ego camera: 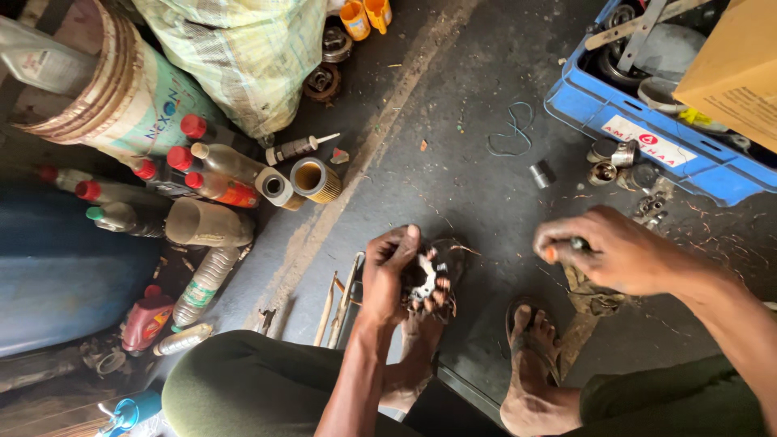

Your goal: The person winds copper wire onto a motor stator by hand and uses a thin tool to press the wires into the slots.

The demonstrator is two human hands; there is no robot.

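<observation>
Two large containers framed the scene: a blue drum (57, 267) was seen lying at the far left, and a blue plastic crate (647, 121) filled with metal parts was set at the upper right, partly covered by a brown cardboard box (736, 65). A pale woven sack (243, 57) and a paper-wrapped roll (121, 89) were propped at the top left. Below them a cluster of red-capped bottles (202, 166) was laid on the dark concrete floor (453, 154), with two cylindrical filters (299, 182) just beside it. A red oil can (146, 320) was placed near the drum. Small metal fittings (615, 166) were scattered just below the crate, and a loop of thin wire (514, 129) was left well apart from them.

The left hand (388, 275) was closed around a small, dark, greasy metal part (425, 279) with pale patches, which was held low over the left foot (413, 356), near the middle of the view; the fingers were wrapped over its top edge. The right hand (607, 251) was clenched on a small tool with an orange tip (558, 249), of which only the end could be seen, held apart from the part and above the sandalled right foot (530, 364). A dirty rag (591, 295) was seen just beneath that hand.
</observation>
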